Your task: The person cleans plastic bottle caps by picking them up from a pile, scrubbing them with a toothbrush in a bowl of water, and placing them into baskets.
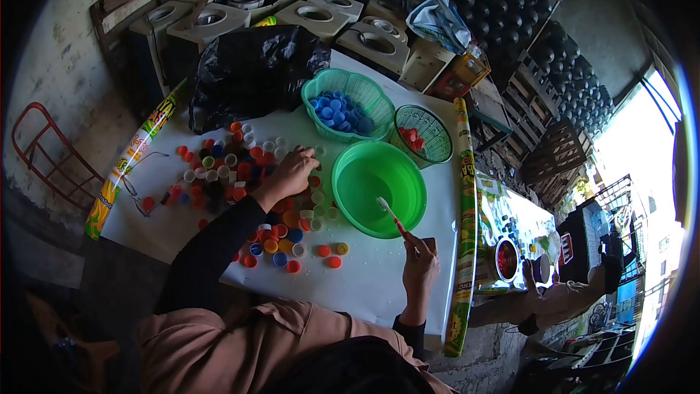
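My right hand (421, 270) grips a pink-and-white toothbrush (392, 216), its white bristle head over the green basin (344, 213). My left hand (290, 174) reaches over loose plastic bottle caps (216, 188), just left of the basin. Its fingers are bent together; what they hold, if anything, is hidden. Red, orange, white, blue and yellow caps lie scattered around that hand. Behind the basin, a mint-green basket (312, 86) holds blue caps (340, 111). Beside it, a dark green basket (442, 147) contains red caps (411, 138).
A black plastic bag (255, 66) lies at the table's back left. Colourful wrapped rolls edge the table at left (135, 160) and right (464, 233). Beige machine housings (321, 18) stand behind. At right, another person (554, 299) is beside a second table.
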Motion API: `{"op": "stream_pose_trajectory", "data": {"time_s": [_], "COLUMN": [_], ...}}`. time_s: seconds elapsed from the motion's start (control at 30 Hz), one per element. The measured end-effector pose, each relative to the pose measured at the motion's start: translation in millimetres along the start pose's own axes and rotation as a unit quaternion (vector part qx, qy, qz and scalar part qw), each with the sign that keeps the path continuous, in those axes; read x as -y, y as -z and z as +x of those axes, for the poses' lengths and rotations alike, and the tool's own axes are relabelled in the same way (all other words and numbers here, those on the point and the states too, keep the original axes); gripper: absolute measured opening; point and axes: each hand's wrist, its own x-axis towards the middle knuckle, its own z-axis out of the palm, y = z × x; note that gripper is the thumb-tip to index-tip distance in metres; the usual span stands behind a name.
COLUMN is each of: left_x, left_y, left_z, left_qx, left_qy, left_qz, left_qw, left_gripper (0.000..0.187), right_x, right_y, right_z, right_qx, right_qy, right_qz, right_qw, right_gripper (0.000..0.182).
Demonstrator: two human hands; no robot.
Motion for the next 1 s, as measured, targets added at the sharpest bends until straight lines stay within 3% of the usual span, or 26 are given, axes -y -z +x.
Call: {"op": "stream_pose_trajectory", "data": {"time_s": [0.03, 0.13, 0.23, 0.33, 0.43, 0.53, 0.57, 0.8, 1.0], "left_x": [9.2, 20.0, 17.5, 6.4, -23.6, -39.1, -48.8, -73.5, -59.6], "left_y": [-22.4, -47.7, -49.0, -29.1, 14.4, -2.7, 7.8, -17.9, 8.6], "left_z": [-6.8, -9.5, -5.6, -4.4, 0.5, -19.0, -20.4, -47.5, -54.5], "left_qx": [-0.099, -0.043, -0.113, -0.134, 0.053, 0.0, 0.084, -0.001, 0.017], "left_qy": [-0.079, -0.059, -0.077, -0.065, 0.017, -0.029, -0.007, -0.109, -0.062], "left_qz": [-0.001, 0.029, 0.044, 0.032, -0.101, -0.072, -0.074, 0.127, 0.063], "left_qw": [0.992, 0.997, 0.99, 0.988, 0.993, 0.997, 0.994, 0.986, 0.996], "left_gripper": [0.035, 0.034, 0.019, 0.017, 0.029, 0.025, 0.017, 0.009, 0.005], "right_x": [0.7, 5.3, 7.8, 10.0, 7.2, 5.7, 5.8, 7.8, 2.6], "right_y": [1.1, 7.3, 10.6, 12.3, 10.5, 9.4, 9.3, 9.2, 7.6], "right_z": [0.7, 6.4, 11.8, 12.0, 11.3, 11.3, 11.8, 12.9, 13.2], "right_qx": [0.002, 0.028, 0.047, 0.051, 0.048, 0.046, 0.047, 0.047, 0.043], "right_qy": [0.001, 0.001, 0.008, 0.007, 0.003, 0.01, 0.01, 0.014, 0.021], "right_qz": [-0.004, -0.03, -0.043, -0.049, -0.037, -0.033, -0.034, -0.035, -0.014], "right_qw": [1.0, 0.999, 0.998, 0.997, 0.998, 0.998, 0.998, 0.998, 0.999], "right_gripper": [0.019, 0.018, 0.017, 0.016, 0.017, 0.018, 0.018, 0.018, 0.019]}}
